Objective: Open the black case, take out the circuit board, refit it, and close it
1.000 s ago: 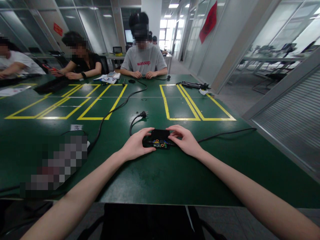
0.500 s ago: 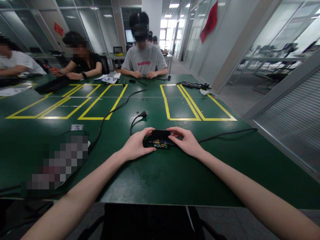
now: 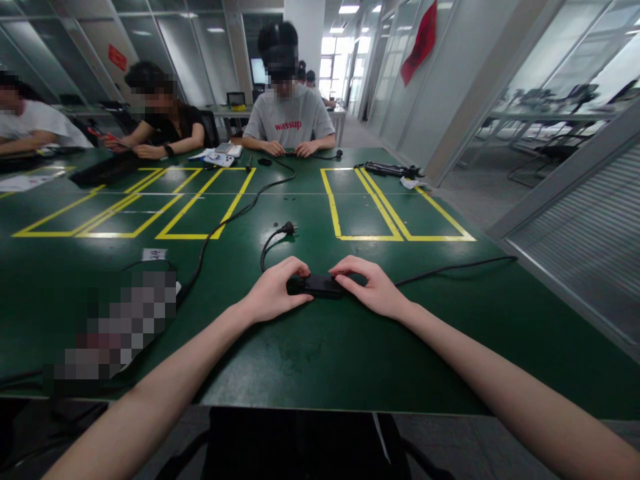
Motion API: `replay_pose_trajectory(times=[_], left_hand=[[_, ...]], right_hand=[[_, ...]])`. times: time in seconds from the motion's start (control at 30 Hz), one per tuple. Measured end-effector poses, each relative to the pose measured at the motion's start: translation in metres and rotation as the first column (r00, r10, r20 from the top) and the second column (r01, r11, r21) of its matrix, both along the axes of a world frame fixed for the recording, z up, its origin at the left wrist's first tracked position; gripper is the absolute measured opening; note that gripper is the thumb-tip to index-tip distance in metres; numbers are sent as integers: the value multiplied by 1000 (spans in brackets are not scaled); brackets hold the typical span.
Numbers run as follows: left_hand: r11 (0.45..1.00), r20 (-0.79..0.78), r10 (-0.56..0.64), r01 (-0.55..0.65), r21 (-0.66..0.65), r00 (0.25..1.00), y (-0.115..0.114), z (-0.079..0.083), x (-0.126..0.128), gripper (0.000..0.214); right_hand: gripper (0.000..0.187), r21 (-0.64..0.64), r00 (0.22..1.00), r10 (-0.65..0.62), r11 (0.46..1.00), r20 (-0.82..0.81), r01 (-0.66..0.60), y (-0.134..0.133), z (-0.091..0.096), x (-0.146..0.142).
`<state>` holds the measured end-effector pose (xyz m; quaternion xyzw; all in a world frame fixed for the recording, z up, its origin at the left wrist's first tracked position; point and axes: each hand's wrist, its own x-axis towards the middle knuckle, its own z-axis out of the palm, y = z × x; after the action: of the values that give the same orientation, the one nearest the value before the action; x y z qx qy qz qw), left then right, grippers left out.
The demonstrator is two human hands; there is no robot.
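On the green table (image 3: 350, 363), this side of the plug (image 3: 287, 229), I've got left hand (image 3: 270, 288) and right hand (image 3: 375, 287) gripping the black case (image 3: 323, 286) at opposite ends, and uneven pressure could skew it.

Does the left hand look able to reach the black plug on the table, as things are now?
Probably yes: the black plug lies just beyond the left hand, with only its cord between them. That hand would likely need to leave the black case first.
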<state>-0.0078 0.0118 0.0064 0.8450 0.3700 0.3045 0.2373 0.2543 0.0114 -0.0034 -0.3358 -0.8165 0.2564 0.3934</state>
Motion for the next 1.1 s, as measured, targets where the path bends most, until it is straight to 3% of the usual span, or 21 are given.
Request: replay_pose_trajectory(times=[0.07, 0.2, 0.43, 0.7, 0.97, 1.1], left_hand=[[1000, 10, -12, 12, 5, 1000, 1, 0, 0, 30], [1000, 41, -5, 7, -28, 999, 1, 0, 0, 22], [994, -76, -43, 50, 100, 996, -4, 1, 2, 30], [979, -144, -73, 98, 179, 987, -7, 0, 5, 17], [960, -225, -79, 135, 245, 971, -10, -4, 11, 38], [951, -225, -92, 152, 268, 970, -9, -4, 11, 31]], right_hand=[[18, 33, 999, 37, 999, 37, -38, 0, -1, 1], [34, 88, 987, 45, 994, 154, -59, -1, -3, 1], [27, 256, 967, -24, 966, 253, -43, -3, -4, 1], [30, 406, 945, -45, 909, 323, -95, -7, 1, 0], [31, 551, 936, -94, 826, 338, -116, -11, 3, -1], [34, 505, 954, -80, 859, 288, -80, -10, 6, -3]])
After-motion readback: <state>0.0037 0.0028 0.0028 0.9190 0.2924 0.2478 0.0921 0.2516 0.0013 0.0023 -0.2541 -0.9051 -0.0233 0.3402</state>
